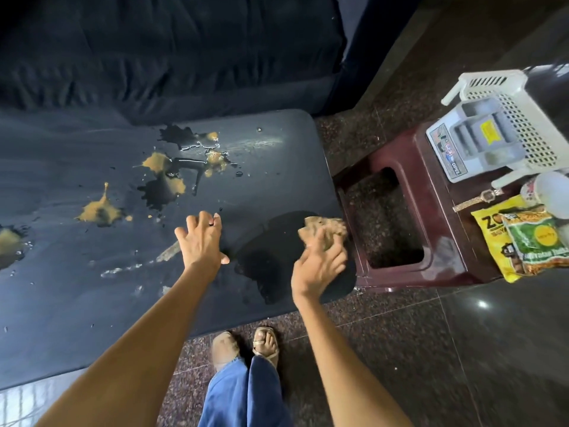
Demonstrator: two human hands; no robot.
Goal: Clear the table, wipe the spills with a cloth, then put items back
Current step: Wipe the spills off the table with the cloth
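A dark table bears orange-brown and dark liquid spills across its middle and left. My left hand rests on the tabletop with spread fingers and holds nothing. My right hand lies on a crumpled tan cloth at the table's right front corner, fingers over it, beside a dark wet patch. The hand is blurred.
A maroon plastic stool stands right of the table. It carries a white basket, a grey box, a wristwatch, a white cup and snack packets. A dark sofa runs behind. My feet stand on the tiled floor.
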